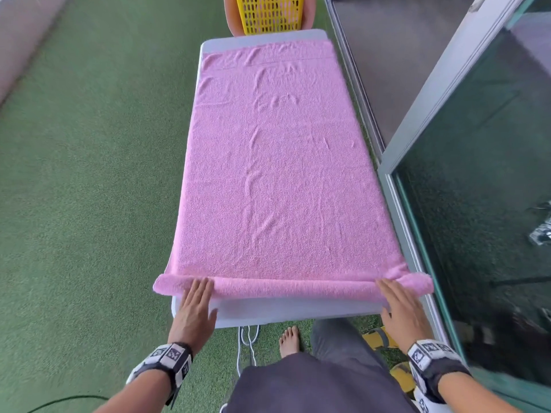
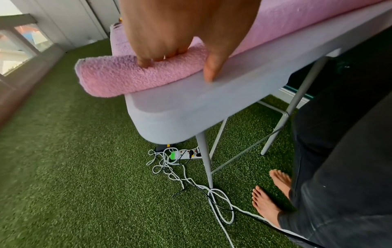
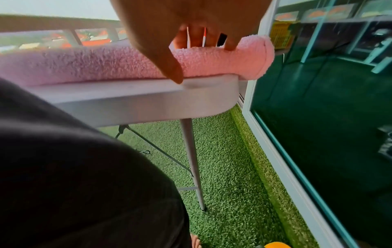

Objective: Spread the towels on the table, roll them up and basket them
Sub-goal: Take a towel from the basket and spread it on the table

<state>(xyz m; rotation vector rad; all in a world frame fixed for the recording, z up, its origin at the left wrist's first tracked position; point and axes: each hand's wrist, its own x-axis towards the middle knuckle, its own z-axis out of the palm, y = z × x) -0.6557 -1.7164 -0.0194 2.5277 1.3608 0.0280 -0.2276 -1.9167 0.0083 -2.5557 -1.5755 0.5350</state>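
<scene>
A pink towel [image 1: 277,162] lies spread along the grey table [image 1: 286,311], its near end turned into a thin roll [image 1: 292,287]. My left hand [image 1: 195,305] lies flat with straight fingers on the roll's left part [image 2: 118,75], thumb on the table edge. My right hand [image 1: 401,305] presses straight fingers on the roll's right part [image 3: 212,62], thumb tip at the table's rim [image 3: 148,100]. A yellow basket [image 1: 269,13] stands beyond the table's far end.
Green artificial turf [image 1: 89,174] surrounds the table. A glass door with a grey frame [image 1: 417,186] runs close along the right side. White cables and a power strip [image 2: 182,156] lie under the table by my bare feet [image 2: 267,201].
</scene>
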